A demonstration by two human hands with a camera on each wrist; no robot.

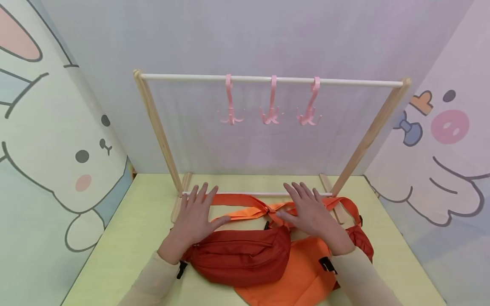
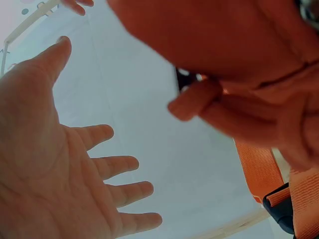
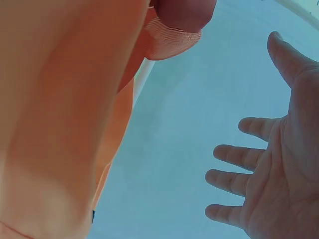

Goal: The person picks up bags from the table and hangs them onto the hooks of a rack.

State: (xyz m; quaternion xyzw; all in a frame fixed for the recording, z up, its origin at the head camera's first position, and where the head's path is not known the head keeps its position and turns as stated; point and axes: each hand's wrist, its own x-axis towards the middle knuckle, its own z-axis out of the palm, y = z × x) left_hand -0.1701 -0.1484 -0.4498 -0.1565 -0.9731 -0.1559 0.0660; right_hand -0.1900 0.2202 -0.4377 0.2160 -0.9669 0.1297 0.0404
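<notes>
My left hand [image 1: 195, 223] is held over the left end of a dark red waist bag [image 1: 241, 257], its fingers straight and spread. With fingers likewise spread, my right hand [image 1: 311, 216] hovers over orange straps [image 1: 237, 199] that run behind the bag. An orange bag [image 1: 306, 280] lies partly under the red one. At the right, another dark red bag [image 1: 361, 242] is partly hidden by my right forearm. Both wrist views show bare palms with nothing in them, beside blurred red fabric [image 2: 224, 40] on the left and orange fabric [image 3: 122, 124] on the right.
Behind the bags stands a wooden rack with a white top rail [image 1: 183, 77]. Three pink hooks [image 1: 272, 112] hang from that rail. A lower white bar [image 1: 268, 194] joins the rack's legs near the pale yellow table [image 1: 126, 238]. Walls with cartoon animals enclose the sides.
</notes>
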